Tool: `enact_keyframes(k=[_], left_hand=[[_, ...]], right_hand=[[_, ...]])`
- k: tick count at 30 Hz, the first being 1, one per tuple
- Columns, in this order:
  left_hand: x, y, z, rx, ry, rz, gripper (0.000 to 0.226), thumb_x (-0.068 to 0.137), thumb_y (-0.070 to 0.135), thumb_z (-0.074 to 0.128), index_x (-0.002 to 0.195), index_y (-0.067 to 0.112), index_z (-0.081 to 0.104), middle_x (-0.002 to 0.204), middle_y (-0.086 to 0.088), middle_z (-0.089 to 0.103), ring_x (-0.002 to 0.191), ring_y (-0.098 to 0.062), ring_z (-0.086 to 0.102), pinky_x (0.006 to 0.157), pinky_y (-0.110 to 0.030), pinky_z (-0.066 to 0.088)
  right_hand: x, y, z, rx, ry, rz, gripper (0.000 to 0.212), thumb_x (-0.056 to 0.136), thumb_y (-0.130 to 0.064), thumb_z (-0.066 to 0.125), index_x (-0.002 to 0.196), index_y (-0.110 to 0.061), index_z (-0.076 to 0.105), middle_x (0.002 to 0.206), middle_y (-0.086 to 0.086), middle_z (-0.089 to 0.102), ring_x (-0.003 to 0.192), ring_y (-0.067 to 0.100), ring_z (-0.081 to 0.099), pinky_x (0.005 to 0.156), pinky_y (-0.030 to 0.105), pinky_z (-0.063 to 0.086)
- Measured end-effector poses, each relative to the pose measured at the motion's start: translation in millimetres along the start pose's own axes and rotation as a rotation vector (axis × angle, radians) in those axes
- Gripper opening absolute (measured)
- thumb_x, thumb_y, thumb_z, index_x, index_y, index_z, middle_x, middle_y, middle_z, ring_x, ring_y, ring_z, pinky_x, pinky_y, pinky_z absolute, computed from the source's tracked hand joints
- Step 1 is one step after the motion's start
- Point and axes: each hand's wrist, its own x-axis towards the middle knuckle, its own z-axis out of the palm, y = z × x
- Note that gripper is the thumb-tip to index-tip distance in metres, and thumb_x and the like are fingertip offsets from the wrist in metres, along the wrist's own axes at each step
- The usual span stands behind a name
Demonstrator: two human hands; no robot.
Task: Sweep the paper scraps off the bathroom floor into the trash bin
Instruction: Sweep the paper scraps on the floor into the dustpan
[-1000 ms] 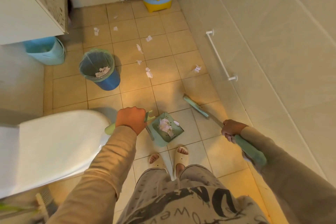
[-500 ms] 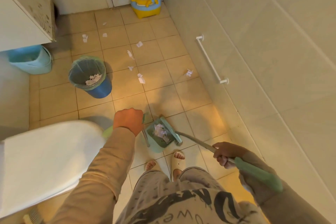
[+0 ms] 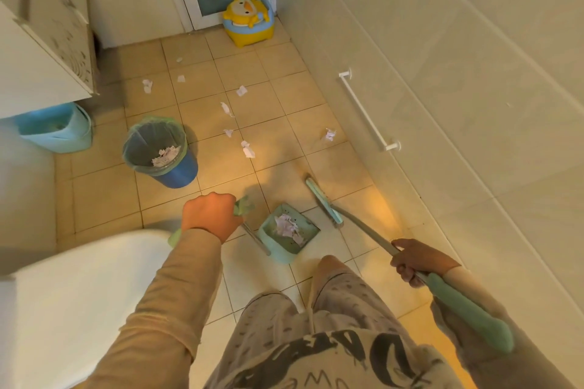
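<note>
My left hand (image 3: 211,213) grips the green handle of a long-handled dustpan (image 3: 286,235), which rests on the tiles in front of my feet with crumpled paper inside. My right hand (image 3: 414,260) holds the shaft of a green broom; the broom head (image 3: 322,200) sits on the floor just right of the pan's mouth. A blue trash bin (image 3: 161,151) with a green liner and paper inside stands to the far left. Several paper scraps (image 3: 248,148) lie scattered on the tiles beyond, one scrap (image 3: 329,135) near the right wall.
A white toilet lid (image 3: 69,287) fills the lower left. A light blue bin (image 3: 57,128) sits under the white cabinet (image 3: 41,50). A yellow child's potty (image 3: 248,20) stands by the far door. A white rail (image 3: 368,110) runs along the right wall.
The broom head, pressed against the dustpan half a second ago, has swung out to the pan's right. The dustpan stays in place with the paper in it.
</note>
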Motion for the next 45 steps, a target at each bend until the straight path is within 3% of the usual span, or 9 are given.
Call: enact_keyframes(k=[7,12,22,25,28,33,39,45], left_hand=[[33,-4,-20,0.016,0.044,-0.002,0.036,0.085,0.054,0.054,0.1,0.022,0.064,0.092,-0.006,0.07,0.086,-0.028,0.066,0.067,-0.029,0.044],[85,4,-44,0.009,0.06,-0.043,0.037,0.084,0.052,0.056,0.103,0.022,0.063,0.097,-0.008,0.07,0.09,-0.029,0.066,0.072,-0.032,0.049],[207,37,-91,0.008,-0.015,-0.112,0.036,0.086,0.051,0.054,0.105,0.023,0.063,0.099,-0.006,0.069,0.092,-0.027,0.066,0.077,-0.032,0.05],[233,44,-100,0.004,-0.028,-0.14,0.036,0.086,0.053,0.053,0.104,0.023,0.063,0.098,-0.006,0.069,0.092,-0.027,0.066,0.077,-0.032,0.051],[250,50,-107,-0.001,-0.045,-0.149,0.037,0.087,0.053,0.053,0.102,0.021,0.063,0.097,-0.007,0.069,0.09,-0.028,0.066,0.078,-0.033,0.051],[276,56,-113,-0.037,-0.114,-0.165,0.037,0.089,0.051,0.051,0.109,0.02,0.06,0.106,-0.008,0.067,0.098,-0.029,0.064,0.083,-0.034,0.05],[305,90,-118,0.032,-0.152,-0.086,0.027,0.093,0.034,0.048,0.11,0.018,0.06,0.105,-0.006,0.068,0.096,-0.027,0.064,0.069,-0.028,0.041],[314,74,-121,0.016,-0.135,-0.121,0.027,0.091,0.037,0.052,0.106,0.017,0.062,0.1,-0.005,0.069,0.092,-0.026,0.065,0.065,-0.028,0.038]], right_hand=[[21,-39,-17,0.015,0.077,-0.077,0.059,0.089,0.002,0.049,0.143,-0.014,0.033,0.055,0.009,0.042,0.031,0.011,0.037,0.036,0.014,0.031],[51,-87,-47,0.0,0.031,-0.117,0.045,0.089,0.005,0.047,0.133,0.001,0.041,0.052,0.01,0.039,0.025,0.01,0.036,0.035,0.013,0.031],[97,-211,-136,-0.074,0.004,-0.114,0.04,0.089,0.009,0.044,0.129,0.009,0.042,0.051,0.011,0.036,0.023,0.011,0.034,0.034,0.012,0.029],[106,-253,-158,-0.106,-0.016,-0.103,0.009,0.089,0.009,0.042,0.093,0.004,0.049,0.051,0.011,0.035,0.02,0.01,0.033,0.032,0.01,0.028],[120,-289,-172,-0.172,-0.008,-0.085,0.025,0.09,0.006,0.04,0.068,-0.005,0.04,0.053,0.01,0.036,0.023,0.011,0.034,0.031,0.011,0.028],[139,-338,-181,-0.24,0.033,-0.103,0.025,0.09,0.002,0.042,0.067,-0.004,0.042,0.055,0.011,0.038,0.045,0.017,0.034,0.037,0.019,0.031],[162,-396,-186,-0.126,0.022,-0.016,0.03,0.095,-0.003,0.037,0.065,-0.009,0.036,0.035,0.006,0.039,0.018,0.01,0.036,0.03,0.009,0.031],[177,-417,-170,-0.141,-0.035,0.006,0.029,0.094,-0.004,0.036,0.066,-0.008,0.037,0.027,0.005,0.043,0.019,0.011,0.041,0.031,0.009,0.035]])
